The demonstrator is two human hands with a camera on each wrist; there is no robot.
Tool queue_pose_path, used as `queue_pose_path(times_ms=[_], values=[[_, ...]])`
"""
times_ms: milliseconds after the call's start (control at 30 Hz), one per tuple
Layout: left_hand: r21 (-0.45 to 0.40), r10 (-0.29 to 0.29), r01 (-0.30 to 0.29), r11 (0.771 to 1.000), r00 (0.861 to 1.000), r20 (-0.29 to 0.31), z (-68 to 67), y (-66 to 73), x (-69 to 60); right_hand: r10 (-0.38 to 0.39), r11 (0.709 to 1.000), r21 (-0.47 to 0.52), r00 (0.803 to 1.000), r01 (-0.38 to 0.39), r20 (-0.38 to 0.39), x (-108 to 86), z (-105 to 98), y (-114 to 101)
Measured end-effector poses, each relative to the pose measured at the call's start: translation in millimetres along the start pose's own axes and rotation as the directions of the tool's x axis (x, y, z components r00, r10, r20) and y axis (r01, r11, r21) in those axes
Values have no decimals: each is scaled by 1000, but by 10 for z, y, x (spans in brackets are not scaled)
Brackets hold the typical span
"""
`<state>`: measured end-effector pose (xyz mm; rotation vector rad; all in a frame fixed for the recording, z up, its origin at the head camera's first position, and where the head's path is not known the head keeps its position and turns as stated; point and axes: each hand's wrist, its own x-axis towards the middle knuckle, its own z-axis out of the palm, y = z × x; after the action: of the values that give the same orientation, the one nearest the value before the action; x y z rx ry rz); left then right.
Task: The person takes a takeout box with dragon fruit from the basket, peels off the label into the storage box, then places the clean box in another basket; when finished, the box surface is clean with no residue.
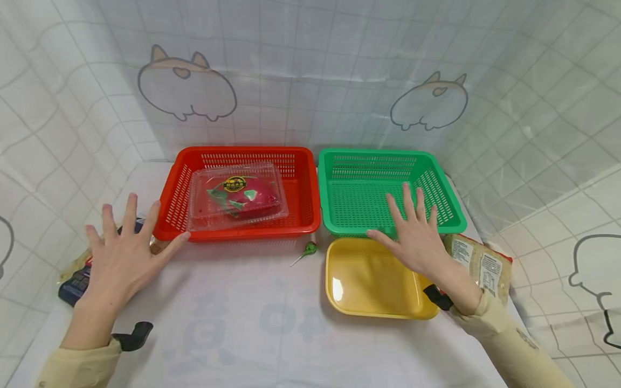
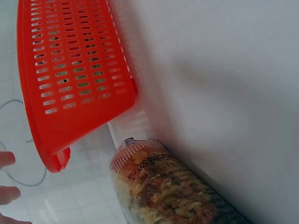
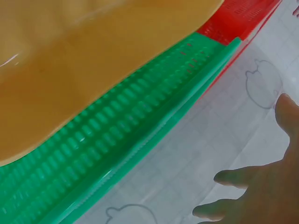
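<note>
My left hand [image 1: 121,258] is held with fingers spread and straight, holding nothing, over a bag of pasta [image 2: 163,186] at the left of the red basket. Fingers spread too, my right hand [image 1: 418,237] hovers over the yellow tray [image 1: 373,285] and the near edge of the green basket [image 1: 456,207]; nothing is in it. The red basket [image 1: 312,188] holds a clear plastic box [image 1: 199,213] with a pink and green fruit, seemingly a dragon fruit [image 1: 259,191]. A small green lollipop [image 1: 310,248] lies in front of the baskets. My left hand partly hides the pasta bag.
A beige printed bag [image 1: 490,269] lies beside the yellow tray, partly covered by my right forearm. White sheeting with grid lines and animal drawings [image 1: 186,89] encloses the white table [image 1: 233,334] at the back and both sides. The two baskets stand side by side.
</note>
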<state>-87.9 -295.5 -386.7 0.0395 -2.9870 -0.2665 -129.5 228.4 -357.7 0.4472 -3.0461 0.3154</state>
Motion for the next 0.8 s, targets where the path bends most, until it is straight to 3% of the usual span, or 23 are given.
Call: queue_pose_path(times_ms=[300,600,800], values=[[-184,32,-34,982,999,-13,3,43,31,-37,986,165,997,25,69,140,-37,-258],[-347,3,-8,938,1000,-14,-32,112,182,-93,925,376,993,57,78,399,-63,-560],[-426,-25,62,903,995,93,-67,162,327,-117,870,491,988,53,102,637,-59,-712]])
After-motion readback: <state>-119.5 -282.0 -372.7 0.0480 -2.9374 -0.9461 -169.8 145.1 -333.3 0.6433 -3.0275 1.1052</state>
